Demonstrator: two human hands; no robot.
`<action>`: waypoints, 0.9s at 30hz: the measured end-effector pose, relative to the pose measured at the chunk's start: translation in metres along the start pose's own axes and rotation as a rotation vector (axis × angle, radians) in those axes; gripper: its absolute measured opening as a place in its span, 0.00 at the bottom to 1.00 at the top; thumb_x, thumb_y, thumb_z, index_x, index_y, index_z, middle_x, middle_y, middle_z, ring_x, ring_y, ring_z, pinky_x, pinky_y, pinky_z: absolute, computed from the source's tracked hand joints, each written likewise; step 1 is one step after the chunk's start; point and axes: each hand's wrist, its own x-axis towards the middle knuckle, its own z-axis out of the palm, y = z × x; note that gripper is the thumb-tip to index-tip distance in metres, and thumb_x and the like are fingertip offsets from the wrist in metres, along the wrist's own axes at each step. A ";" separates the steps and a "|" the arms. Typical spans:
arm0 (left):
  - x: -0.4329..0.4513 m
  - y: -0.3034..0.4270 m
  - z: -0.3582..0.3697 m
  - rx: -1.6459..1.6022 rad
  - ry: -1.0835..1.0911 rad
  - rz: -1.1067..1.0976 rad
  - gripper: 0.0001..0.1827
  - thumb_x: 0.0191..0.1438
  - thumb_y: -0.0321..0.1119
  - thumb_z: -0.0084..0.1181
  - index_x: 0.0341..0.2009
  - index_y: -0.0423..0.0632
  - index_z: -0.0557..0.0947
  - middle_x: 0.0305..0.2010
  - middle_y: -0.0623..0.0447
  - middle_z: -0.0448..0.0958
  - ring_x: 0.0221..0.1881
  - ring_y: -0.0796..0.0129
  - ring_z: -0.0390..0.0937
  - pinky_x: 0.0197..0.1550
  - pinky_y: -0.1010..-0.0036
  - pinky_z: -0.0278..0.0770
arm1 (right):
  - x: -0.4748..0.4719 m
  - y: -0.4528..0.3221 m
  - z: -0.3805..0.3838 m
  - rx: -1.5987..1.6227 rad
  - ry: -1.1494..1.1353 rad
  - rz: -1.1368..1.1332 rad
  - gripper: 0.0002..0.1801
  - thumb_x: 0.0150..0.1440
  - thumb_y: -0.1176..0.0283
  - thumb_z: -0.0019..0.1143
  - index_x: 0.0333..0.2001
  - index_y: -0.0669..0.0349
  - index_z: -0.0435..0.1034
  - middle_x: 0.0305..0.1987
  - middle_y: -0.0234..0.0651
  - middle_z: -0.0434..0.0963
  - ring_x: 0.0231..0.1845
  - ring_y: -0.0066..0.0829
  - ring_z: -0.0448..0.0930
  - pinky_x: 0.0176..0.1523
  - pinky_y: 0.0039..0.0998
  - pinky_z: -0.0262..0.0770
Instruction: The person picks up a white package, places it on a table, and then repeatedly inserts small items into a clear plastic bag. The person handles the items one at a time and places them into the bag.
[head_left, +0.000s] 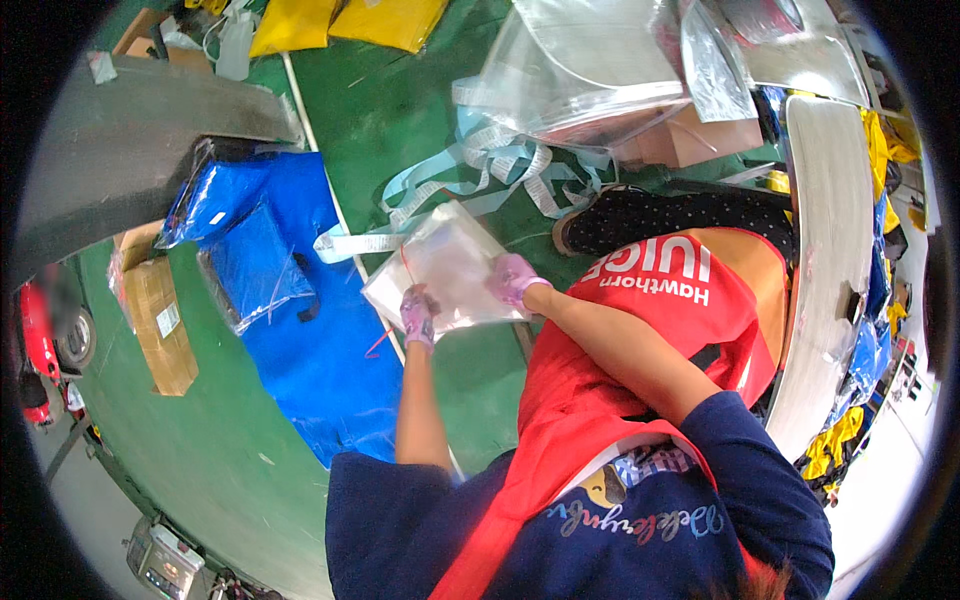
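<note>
A stack of clear plastic bags (457, 262) lies in front of me, with a thin red string (406, 264) across its left part and a loose end hanging below. My left hand (418, 315), in a pinkish-purple glove, grips the stack's lower left edge near the string. At its right edge, my right hand (516, 281), gloved alike, holds the bags with the fingers over the top; its fingertips are blurred. Just beyond the stack, a tangle of light blue and white printed label strip (502, 161) spreads over the green floor, one end reaching left.
Blue sheeting (322, 360) and bagged blue items (259, 262) lie left, beside a cardboard box (159, 322). A grey panel (150, 142) stands upper left. Clear plastic sheeting (592, 67) covers a carton (686, 139) at upper right. Yellow packages (386, 22) lie at the top.
</note>
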 end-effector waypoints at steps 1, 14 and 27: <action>0.016 -0.011 0.003 0.014 -0.028 -0.035 0.12 0.58 0.33 0.40 0.42 0.45 0.75 0.20 0.55 0.68 0.18 0.73 0.67 0.22 0.74 0.69 | -0.005 -0.013 -0.018 -0.017 0.020 -0.018 0.15 0.49 0.65 0.45 0.25 0.65 0.75 0.29 0.51 0.77 0.32 0.44 0.79 0.35 0.37 0.74; -0.145 0.123 0.156 -0.143 -0.714 0.294 0.27 0.55 0.48 0.53 0.47 0.35 0.71 0.38 0.44 0.76 0.42 0.60 0.75 0.45 0.68 0.74 | -0.428 0.000 -0.295 0.316 0.646 0.138 0.06 0.47 0.73 0.58 0.32 0.57 0.74 0.24 0.34 0.76 0.22 0.27 0.72 0.30 0.28 0.70; -0.362 0.274 0.370 0.957 -1.802 0.519 0.27 0.48 0.41 0.61 0.49 0.40 0.70 0.41 0.50 0.75 0.41 0.66 0.75 0.43 0.71 0.74 | -0.608 0.152 -0.322 0.358 0.564 0.011 0.19 0.44 0.67 0.60 0.42 0.59 0.73 0.34 0.38 0.79 0.33 0.22 0.75 0.37 0.30 0.71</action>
